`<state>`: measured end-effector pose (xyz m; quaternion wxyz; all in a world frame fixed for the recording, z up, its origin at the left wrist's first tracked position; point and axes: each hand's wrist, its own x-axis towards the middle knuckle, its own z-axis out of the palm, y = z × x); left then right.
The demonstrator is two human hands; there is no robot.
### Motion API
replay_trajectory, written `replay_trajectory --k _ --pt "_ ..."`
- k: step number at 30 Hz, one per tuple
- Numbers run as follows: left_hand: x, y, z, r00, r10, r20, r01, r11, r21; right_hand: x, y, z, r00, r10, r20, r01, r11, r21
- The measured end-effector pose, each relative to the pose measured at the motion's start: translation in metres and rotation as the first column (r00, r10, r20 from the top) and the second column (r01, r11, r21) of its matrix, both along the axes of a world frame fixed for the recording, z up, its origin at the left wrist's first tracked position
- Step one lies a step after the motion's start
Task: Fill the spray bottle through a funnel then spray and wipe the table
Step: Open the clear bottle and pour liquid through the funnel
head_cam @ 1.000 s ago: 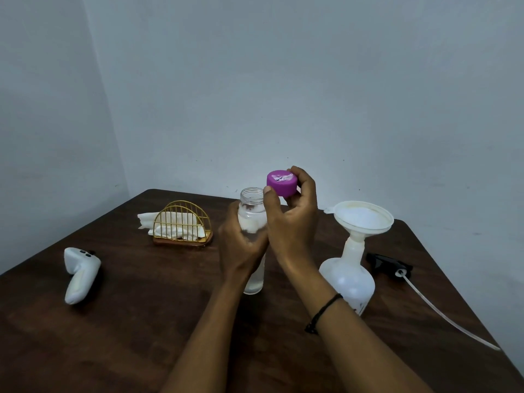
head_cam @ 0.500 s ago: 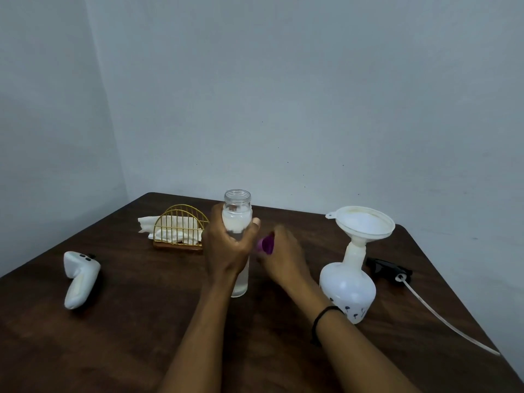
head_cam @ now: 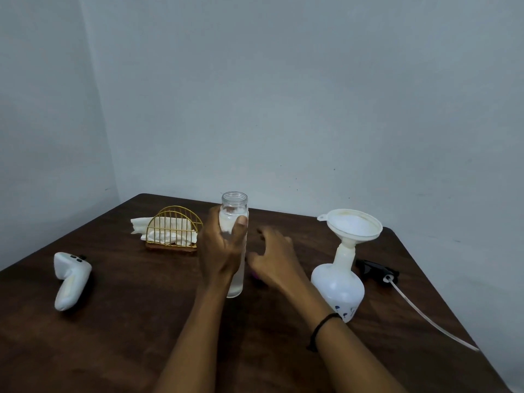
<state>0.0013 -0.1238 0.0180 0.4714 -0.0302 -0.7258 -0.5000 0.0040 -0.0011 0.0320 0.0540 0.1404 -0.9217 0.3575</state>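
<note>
- Left hand [head_cam: 219, 248] grips the uncapped clear bottle [head_cam: 236, 236], upright, mid-table.
- Right hand [head_cam: 273, 260] just right of the bottle, fingers spread and relaxed, holding nothing; a sliver of purple cap [head_cam: 255, 276] shows beneath it.
- Spray bottle [head_cam: 337, 287] toward the table's [head_cam: 127, 321] right edge, funnel [head_cam: 351, 226] seated in its neck.
- Black sprayer head [head_cam: 375, 269] with tube lies beside it, nearer that edge.

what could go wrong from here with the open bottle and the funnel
1. The clear bottle is uncapped, holds liquid and is gripped only by the left hand; a hasty tilt could slop liquid onto the table.
2. The funnel sits tilted in the neck of the spray bottle; a nudge from the bottle while pouring might tip it out.
3. The right hand hovers open close to the spray bottle and could bump it.
</note>
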Motion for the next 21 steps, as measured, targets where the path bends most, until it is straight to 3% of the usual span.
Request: replay_trajectory --k 4,9,16,21 --pt "-0.003 -0.008 -0.002 1.0 0.006 -0.03 -0.008 0.998 -0.061 0.017 -0.009 0.014 0.99 0.11 -0.093 -0.126 0.973 -0.193" --pt "-0.002 -0.015 0.004 0.989 -0.144 -0.018 0.144 0.989 -0.023 0.02 -0.014 0.014 0.987 0.139 -0.076 -0.157 0.935 -0.319" --pt "0.004 -0.003 0.015 0.953 -0.302 -0.036 0.3 0.953 -0.049 0.033 -0.002 0.007 0.978 -0.01 -0.208 -0.065 0.935 -0.349" --pt "0.013 0.016 0.024 0.879 -0.469 -0.092 0.472 0.881 0.022 0.055 0.016 0.018 0.937 -0.105 -0.333 -0.014 0.942 -0.336"
